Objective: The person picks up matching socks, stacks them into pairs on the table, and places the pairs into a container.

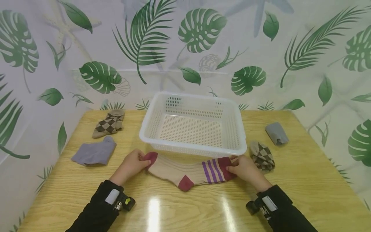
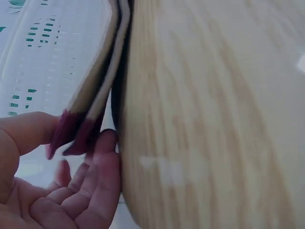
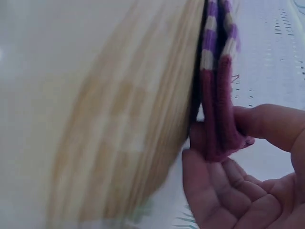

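Striped sock (image 1: 188,172), beige with a maroon toe, heel and cuff and purple bands, lying flat on the table (image 1: 185,206) just in front of the white basket (image 1: 192,124). Its long axis runs left to right, parallel to the basket's near rim, toe to the left and cuff to the right. Left hand (image 1: 131,166): thumb and fingers (image 2: 102,157) pinch the toe end; the wrist view shows two layers there. Right hand (image 1: 246,169): fingers (image 3: 259,121) pinch the maroon cuff. Bare tabletop lies open between the sock and the near table edge. Left of the basket: a grey sock (image 1: 94,153) and a checked sock (image 1: 109,123). Right of the basket: a second checked sock (image 1: 262,156), just beside the right hand, and a grey folded sock (image 1: 276,133).
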`<state>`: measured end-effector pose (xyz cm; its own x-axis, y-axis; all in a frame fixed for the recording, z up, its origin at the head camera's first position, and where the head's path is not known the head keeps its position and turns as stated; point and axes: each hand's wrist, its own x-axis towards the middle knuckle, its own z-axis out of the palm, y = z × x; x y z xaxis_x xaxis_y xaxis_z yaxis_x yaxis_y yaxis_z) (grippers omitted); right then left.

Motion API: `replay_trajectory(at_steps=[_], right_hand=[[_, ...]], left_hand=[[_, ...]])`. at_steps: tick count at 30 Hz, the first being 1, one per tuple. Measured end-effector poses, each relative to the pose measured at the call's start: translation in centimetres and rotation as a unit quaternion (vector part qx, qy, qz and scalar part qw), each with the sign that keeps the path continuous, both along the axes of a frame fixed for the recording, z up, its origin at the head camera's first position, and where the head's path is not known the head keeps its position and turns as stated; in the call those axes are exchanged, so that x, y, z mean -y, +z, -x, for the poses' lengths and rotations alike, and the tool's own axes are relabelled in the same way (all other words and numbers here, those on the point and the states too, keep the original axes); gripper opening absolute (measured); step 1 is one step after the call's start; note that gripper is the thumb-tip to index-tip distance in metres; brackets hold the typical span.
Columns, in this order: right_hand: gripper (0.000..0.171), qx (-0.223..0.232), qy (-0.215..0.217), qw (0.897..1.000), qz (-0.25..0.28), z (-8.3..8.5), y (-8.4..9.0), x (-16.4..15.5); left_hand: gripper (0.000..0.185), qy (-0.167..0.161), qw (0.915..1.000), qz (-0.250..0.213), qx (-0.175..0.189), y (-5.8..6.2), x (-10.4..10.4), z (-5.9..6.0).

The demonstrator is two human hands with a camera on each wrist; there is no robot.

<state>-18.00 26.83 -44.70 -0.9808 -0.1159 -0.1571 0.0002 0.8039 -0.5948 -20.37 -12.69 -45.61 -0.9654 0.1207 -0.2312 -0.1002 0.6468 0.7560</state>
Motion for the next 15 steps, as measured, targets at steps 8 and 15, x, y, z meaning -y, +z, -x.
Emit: replay_trajectory(at_steps=[8, 15], right_hand=[[0.044, -0.034, -0.012, 0.999, 0.024, -1.8, 1.9, 0.3], [0.02, -0.047, 0.033, 0.998, -0.002, -3.6, 4.5, 0.4]], left_hand=[[0.023, -0.024, 0.9987, -0.044, -0.006, -0.1, 0.5, -0.2], [0.016, -0.085, 0.9938, -0.071, 0.013, 2.8, 0.9, -1.1]])
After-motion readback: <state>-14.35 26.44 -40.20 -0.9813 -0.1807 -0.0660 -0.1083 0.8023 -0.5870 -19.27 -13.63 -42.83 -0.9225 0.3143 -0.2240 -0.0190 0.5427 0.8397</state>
